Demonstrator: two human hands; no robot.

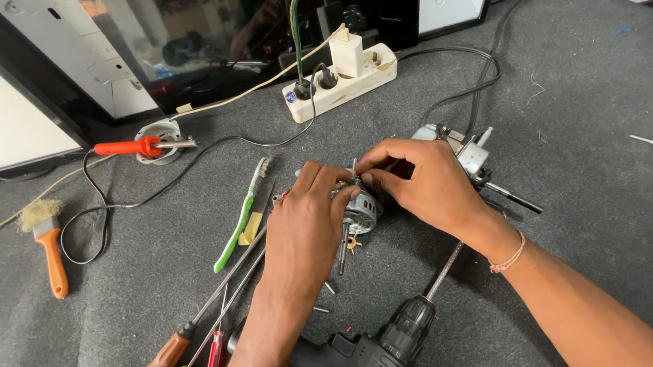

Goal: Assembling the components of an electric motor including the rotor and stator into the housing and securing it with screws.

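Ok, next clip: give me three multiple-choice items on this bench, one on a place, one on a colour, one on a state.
1. Where does the cordless drill lie?
A. At the near edge, between the forearms
B. Beside the power strip
C. On the paintbrush

2. What colour is the toothbrush handle?
A. Blue
B. Green
C. Black

3. How do the hands stand to the small motor?
A. Both lifted clear of it
B. Only one touches it
C. Both rest fingers on it

Answers: 1 A, the drill sits low in the view between the arms. 2 B, its handle is green and white. 3 C, the left hand and right hand both meet on the motor.
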